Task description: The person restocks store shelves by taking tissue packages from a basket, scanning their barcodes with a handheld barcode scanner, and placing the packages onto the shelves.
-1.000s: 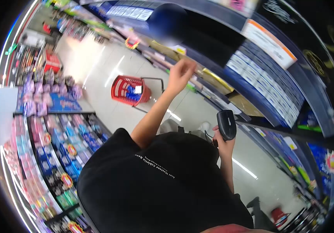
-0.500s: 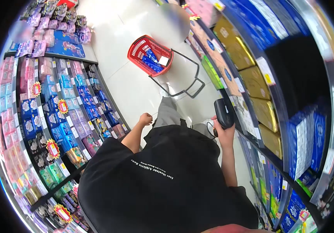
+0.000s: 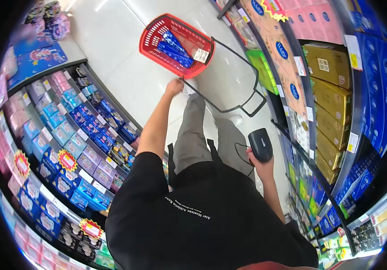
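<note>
My right hand [image 3: 263, 167] grips a black rounded handheld device [image 3: 260, 145] with a small pale logo. A thin dark cord loop [image 3: 242, 152] hangs beside it, near the fingers. Ahead on the left, my left hand [image 3: 174, 87] is curled closed, with nothing visible in it. It overlaps the near corner of a red shopping basket [image 3: 146, 45] in the view; whether it touches the basket is unclear. Blue packages [image 3: 174, 50] and a white-labelled item [image 3: 200, 55] lie inside the basket. Its long black handle [image 3: 257, 76] extends toward the right shelf.
The left shelf holds pink and blue packs [image 3: 63, 132] with red-and-yellow starburst tags [image 3: 67, 160]. Gold boxes [image 3: 330, 114], blue packs [image 3: 384, 76] and peach packs [image 3: 279, 49] fill the right shelf. Pale tiled floor [image 3: 108, 40] runs between them.
My left arm has stretched forward, and its hand now overlaps the basket's corner. The basket appears larger and higher in view. The black device stays in my right hand, slightly lower in view.
</note>
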Demonstrator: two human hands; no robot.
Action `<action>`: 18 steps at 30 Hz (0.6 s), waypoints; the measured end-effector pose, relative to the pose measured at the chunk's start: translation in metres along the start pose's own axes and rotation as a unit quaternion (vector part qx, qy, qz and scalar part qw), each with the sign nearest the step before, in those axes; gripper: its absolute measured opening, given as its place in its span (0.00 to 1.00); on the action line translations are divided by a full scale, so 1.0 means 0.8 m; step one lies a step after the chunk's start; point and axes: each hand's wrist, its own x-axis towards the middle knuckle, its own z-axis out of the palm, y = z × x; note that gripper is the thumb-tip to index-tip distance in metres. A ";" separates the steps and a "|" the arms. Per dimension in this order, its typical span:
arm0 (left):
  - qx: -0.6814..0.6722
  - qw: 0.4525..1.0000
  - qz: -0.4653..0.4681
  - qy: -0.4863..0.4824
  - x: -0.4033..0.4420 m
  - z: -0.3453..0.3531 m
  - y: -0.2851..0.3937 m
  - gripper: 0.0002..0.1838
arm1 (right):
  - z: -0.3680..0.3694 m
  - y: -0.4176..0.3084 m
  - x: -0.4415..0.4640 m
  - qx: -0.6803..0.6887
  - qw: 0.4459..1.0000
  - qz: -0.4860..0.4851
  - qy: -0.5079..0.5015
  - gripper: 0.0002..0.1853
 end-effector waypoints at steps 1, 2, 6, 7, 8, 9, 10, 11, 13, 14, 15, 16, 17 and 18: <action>0.000 1.000 0.011 0.022 0.008 -0.014 0.037 0.14 | 0.005 -0.002 0.007 -0.005 1.000 0.011 0.004 0.07; 0.003 0.999 0.045 0.026 0.036 -0.016 0.040 0.13 | 0.011 -0.003 0.015 -0.032 0.999 0.038 0.008 0.08; -0.044 0.996 0.070 -0.021 0.110 -0.029 0.047 0.13 | 0.034 0.024 0.046 -0.107 0.988 0.107 0.032 0.12; -0.043 0.997 0.066 -0.027 0.122 -0.031 0.046 0.13 | 0.039 0.032 0.055 -0.108 0.987 0.114 0.033 0.12; 0.039 0.994 0.094 -0.029 0.137 -0.030 0.039 0.13 | 0.045 0.038 0.060 -0.082 0.989 0.114 0.043 0.13; 0.120 0.985 0.123 -0.032 0.150 -0.029 0.039 0.13 | 0.050 0.045 0.065 -0.057 0.991 0.112 0.053 0.13; 0.173 0.976 0.111 -0.065 0.163 -0.031 0.038 0.13 | 0.055 0.054 0.069 -0.043 0.988 0.125 0.075 0.15; 0.217 0.969 0.097 -0.071 0.179 -0.028 0.029 0.14 | 0.061 0.056 0.073 -0.044 0.987 0.135 0.078 0.15; 0.190 0.976 0.096 -0.051 0.214 -0.018 0.009 0.13 | 0.070 0.057 0.080 -0.061 0.982 0.136 0.116 0.07; 0.193 0.975 0.096 -0.054 0.229 -0.014 0.006 0.13 | 0.063 0.081 0.079 -0.075 0.978 0.145 0.126 0.05; 0.165 0.980 0.105 -0.041 0.241 -0.012 0.006 0.13 | 0.069 0.077 0.088 -0.071 0.978 0.145 0.129 0.05; 0.137 0.984 0.114 -0.028 0.253 -0.008 0.007 0.13 | 0.071 0.070 0.097 -0.046 0.976 0.173 0.128 0.05; 0.140 0.983 0.118 -0.029 0.265 -0.003 0.005 0.13 | 0.076 0.064 0.108 -0.019 0.971 0.199 0.128 0.04; 0.186 0.971 0.150 -0.021 0.277 0.004 -0.001 0.13 | 0.081 0.064 0.120 -0.015 0.972 0.198 0.129 0.04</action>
